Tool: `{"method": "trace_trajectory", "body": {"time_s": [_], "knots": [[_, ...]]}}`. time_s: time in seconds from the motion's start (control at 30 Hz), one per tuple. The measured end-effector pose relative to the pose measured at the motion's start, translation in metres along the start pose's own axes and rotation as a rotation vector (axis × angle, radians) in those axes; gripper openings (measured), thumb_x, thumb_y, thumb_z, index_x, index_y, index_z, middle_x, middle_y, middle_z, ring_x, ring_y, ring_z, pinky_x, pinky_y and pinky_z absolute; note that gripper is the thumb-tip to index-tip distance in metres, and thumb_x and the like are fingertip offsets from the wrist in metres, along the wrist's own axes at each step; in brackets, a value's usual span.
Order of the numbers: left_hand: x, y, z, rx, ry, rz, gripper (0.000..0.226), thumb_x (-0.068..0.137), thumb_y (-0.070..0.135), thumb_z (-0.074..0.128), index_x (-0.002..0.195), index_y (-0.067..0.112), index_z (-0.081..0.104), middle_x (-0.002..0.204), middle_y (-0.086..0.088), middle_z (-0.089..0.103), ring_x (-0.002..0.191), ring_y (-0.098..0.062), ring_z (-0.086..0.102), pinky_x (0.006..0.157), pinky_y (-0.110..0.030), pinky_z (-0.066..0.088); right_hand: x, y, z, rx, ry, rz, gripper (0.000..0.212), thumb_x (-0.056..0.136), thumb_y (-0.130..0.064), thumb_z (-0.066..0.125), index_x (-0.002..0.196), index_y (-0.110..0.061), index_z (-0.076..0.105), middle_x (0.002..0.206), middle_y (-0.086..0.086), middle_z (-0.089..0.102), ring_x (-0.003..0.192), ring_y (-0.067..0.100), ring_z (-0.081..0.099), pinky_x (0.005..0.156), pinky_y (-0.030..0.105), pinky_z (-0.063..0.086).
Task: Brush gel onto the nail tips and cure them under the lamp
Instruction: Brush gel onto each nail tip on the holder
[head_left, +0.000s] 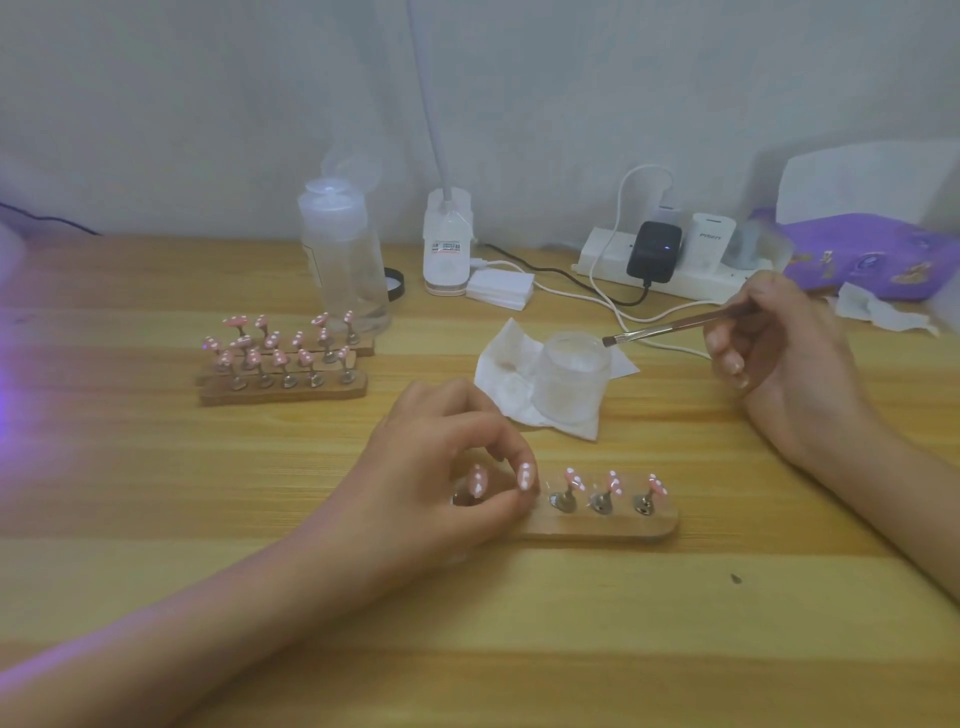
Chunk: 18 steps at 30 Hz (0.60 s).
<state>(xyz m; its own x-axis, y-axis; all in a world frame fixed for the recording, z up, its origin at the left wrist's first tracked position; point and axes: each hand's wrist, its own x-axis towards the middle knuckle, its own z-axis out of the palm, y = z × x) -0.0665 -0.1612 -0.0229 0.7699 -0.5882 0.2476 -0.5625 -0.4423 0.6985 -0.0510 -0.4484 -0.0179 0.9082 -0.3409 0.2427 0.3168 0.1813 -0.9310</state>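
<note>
The left hand (441, 467) has its fingers curled in, thumb below and the other fingers above. They grip the left end of the wooden strip (602, 522). Two pink nail tips (525, 475) with white dots show right at these fingertips. I cannot tell if the fingers touch the tips themselves or only the strip. Three more tips stand free on little metal stands along the rest of the strip, to the right of the hand. The strip lies flat on the wooden table (467, 623), close to the person.

The right hand (779, 338) is curled round the thin handle of a brush (675, 326) and holds it like a pencil. This hand is up and back, well apart from the strip. The brush points left, and its dark hairs hang just above the rim of a small clear jar (571, 376) — they touch no tip. The jar stands on a white paper (511, 358), between the two hands and a bit farther back.

Farther back on the left, more strips (283, 387) full of pink tips sit side by side. Behind them stands a tall clear bottle (343, 249). A white power strip (691, 280) with a black plug (653, 252) in it lies by the wall, near a purple pack (872, 260). At the left edge of the view a purple glow (8, 364) shines over the table.
</note>
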Motion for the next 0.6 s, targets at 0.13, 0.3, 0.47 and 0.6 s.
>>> {"method": "trace_trajectory", "body": {"time_s": [0.13,0.3,0.47,0.6], "knots": [[0.001,0.008,0.005,0.302,0.043,0.131,0.018,0.077,0.048,0.06,0.09,0.039,0.067,0.099,0.02,0.049,0.101,-0.009,0.046,0.09,-0.032,0.033,0.0,0.001,-0.002,-0.003,-0.012,-0.012,0.029,0.104,-0.021,0.042,0.076,-0.017,0.046,0.053,-0.001,0.06,0.04,0.008,0.044,0.04,0.015,0.034],[0.007,0.016,0.013,0.381,0.08,0.186,0.012,0.075,0.043,0.067,0.085,0.036,0.071,0.094,0.02,0.051,0.096,-0.012,0.049,0.082,-0.038,0.036,0.001,0.001,-0.001,-0.011,-0.017,-0.013,0.027,0.102,-0.023,0.047,0.076,-0.017,0.045,0.053,-0.002,0.06,0.04,0.006,0.044,0.039,0.014,0.034],[0.007,0.015,0.015,0.378,0.098,0.24,0.007,0.076,0.043,0.069,0.081,0.038,0.071,0.092,0.019,0.054,0.093,-0.011,0.049,0.078,-0.039,0.039,0.0,-0.001,0.001,-0.007,-0.035,-0.015,0.027,0.097,-0.025,0.052,0.073,-0.017,0.043,0.053,-0.001,0.06,0.04,0.007,0.044,0.039,0.014,0.035],[0.006,0.017,0.016,0.48,0.178,0.373,0.017,0.082,0.041,0.058,0.077,0.035,0.073,0.091,0.015,0.06,0.09,-0.015,0.054,0.077,-0.036,0.032,-0.001,-0.003,0.002,-0.004,-0.049,-0.021,0.025,0.088,-0.03,0.058,0.073,-0.017,0.043,0.053,0.0,0.061,0.04,0.008,0.044,0.039,0.015,0.035]]}}
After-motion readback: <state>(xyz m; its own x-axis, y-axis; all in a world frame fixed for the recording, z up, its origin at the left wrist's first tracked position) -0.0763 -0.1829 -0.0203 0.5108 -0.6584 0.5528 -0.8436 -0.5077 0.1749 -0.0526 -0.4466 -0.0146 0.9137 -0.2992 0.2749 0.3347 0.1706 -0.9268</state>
